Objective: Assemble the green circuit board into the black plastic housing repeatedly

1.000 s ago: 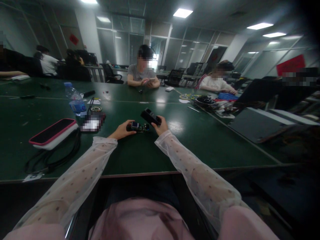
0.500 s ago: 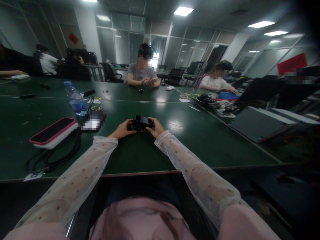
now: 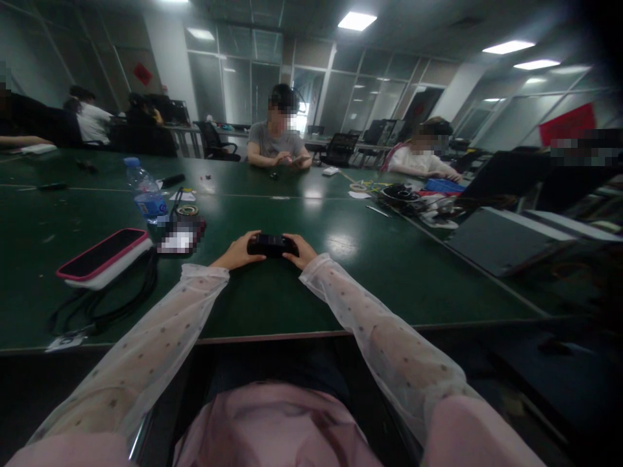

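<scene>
Between my two hands is a small black box-shaped object (image 3: 272, 245), low over the green table (image 3: 272, 301); its exact kind cannot be made out. My left hand (image 3: 243, 249) grips its left end, thumb on the near side and fingers over the far edge. The right end is held by my right hand (image 3: 300, 250) in the same way. Its dark top lies level, and its underside is hidden, so whether it touches the table cannot be told.
To the left are a pink-rimmed phone (image 3: 104, 253) on a white block, a water bottle (image 3: 146, 192), a tape roll (image 3: 187, 211) and black cables (image 3: 121, 305). Grey metal cases (image 3: 506, 240) and a heap of wires (image 3: 409, 198) stand right. A person (image 3: 278, 133) sits opposite.
The upper black part, raised and tilted before, now sits down flush with the lower part between my hands. My right hand has shifted slightly down with it; my left hand stays almost still.
</scene>
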`<state>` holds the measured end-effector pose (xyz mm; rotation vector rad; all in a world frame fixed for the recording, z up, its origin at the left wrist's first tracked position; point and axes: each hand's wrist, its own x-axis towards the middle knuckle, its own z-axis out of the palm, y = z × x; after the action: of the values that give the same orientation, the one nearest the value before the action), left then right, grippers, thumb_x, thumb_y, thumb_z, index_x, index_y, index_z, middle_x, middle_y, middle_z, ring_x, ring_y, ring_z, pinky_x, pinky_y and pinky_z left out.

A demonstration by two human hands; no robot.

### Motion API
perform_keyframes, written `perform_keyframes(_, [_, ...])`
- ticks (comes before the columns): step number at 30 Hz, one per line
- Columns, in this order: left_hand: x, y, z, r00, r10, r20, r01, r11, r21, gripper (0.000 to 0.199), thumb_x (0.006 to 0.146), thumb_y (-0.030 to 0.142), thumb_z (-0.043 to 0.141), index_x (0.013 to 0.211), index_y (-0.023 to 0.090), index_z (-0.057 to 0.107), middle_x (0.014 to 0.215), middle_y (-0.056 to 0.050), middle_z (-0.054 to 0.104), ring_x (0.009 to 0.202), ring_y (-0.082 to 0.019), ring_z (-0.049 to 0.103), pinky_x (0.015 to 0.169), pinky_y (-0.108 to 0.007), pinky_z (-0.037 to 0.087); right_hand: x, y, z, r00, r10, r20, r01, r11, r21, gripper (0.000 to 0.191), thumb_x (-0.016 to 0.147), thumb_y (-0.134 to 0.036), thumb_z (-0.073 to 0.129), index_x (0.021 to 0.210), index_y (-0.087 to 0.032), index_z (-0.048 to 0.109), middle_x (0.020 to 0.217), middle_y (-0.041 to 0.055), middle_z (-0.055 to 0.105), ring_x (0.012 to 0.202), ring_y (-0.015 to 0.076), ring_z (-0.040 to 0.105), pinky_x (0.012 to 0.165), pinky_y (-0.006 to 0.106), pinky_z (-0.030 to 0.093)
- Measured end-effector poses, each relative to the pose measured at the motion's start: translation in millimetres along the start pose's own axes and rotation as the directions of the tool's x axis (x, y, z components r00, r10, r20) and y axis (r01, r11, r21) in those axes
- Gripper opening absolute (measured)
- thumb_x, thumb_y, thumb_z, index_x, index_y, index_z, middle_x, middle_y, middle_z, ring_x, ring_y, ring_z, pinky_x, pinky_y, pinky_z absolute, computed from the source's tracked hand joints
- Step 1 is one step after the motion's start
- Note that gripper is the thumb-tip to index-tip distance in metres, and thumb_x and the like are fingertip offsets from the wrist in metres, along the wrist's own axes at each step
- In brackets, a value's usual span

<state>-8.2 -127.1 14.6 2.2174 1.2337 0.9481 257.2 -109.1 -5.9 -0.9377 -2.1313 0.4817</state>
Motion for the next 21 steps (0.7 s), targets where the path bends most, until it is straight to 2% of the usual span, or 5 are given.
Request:
perform_keyframes(7, [-0.6,1.3,-0.4,1.000,-0.003,0.009,0.003,1.000,-0.002,0.086,0.067,0.044,0.081,0.139,0.021,0.042,0.132,-0.014,0.059,0.119,-0.032,0.060,0.101,-0.049,0.045,1.5,-1.1,2.5,0.993,0.056,-0.101,-0.050,0.997,0.056,0.086,0.072,-0.033,0.077,0.146,-0.023,0.033,0.122,0.0132,0.050,0.111,0.0283,0.058,0.100,0.051,0.049])
perform_keyframes(11, [-0.3,1.9,-1.3,1.000,-0.009,0.018,0.009,1.000,0.014,0.085,0.068,0.045,0.081,0.140,0.020,0.042,0.131,-0.015,0.059,0.119,-0.032,0.059,0.100,-0.049,0.045,0.7,-3.4,2.7,0.990,0.093,-0.103,-0.079,0.988,0.136,0.110,0.068,-0.037,0.081,0.153,-0.029,0.011,0.120,0.0106,0.051,0.107,0.0270,0.059,0.097,0.053,0.050])
perform_keyframes(14, [0.0,1.5,-1.3,1.000,-0.009,0.021,0.008,1.000,0.024,0.085,0.068,0.046,0.080,0.139,0.019,0.043,0.132,-0.015,0.059,0.119,-0.033,0.059,0.100,-0.050,0.045,-0.1,-5.4,2.6,0.988,0.128,-0.081,-0.111,0.976,0.186,0.121,0.066,-0.036,0.082,0.154,-0.029,-0.001,0.119,0.0109,0.052,0.103,0.0263,0.061,0.095,0.052,0.051])
perform_keyframes(16, [0.4,0.1,-0.8,1.000,-0.008,0.019,0.007,0.999,0.032,0.084,0.068,0.046,0.080,0.139,0.019,0.043,0.131,-0.015,0.059,0.119,-0.033,0.059,0.101,-0.050,0.045,0.3,-6.5,2.4,0.989,0.135,-0.067,-0.121,0.976,0.179,0.118,0.066,-0.033,0.082,0.154,-0.027,0.003,0.119,0.0113,0.054,0.104,0.0264,0.062,0.096,0.052,0.050])
perform_keyframes(21, [1.0,-2.1,0.2,1.000,-0.008,0.014,0.008,0.998,0.061,0.082,0.068,0.048,0.080,0.138,0.021,0.045,0.132,-0.013,0.059,0.121,-0.033,0.058,0.101,-0.049,0.045,3.3,-9.4,0.6,0.989,0.147,-0.030,-0.143,0.982,0.120,0.082,0.069,-0.024,0.079,0.141,-0.022,0.039,0.121,0.0116,0.060,0.115,0.0281,0.061,0.104,0.050,0.045])
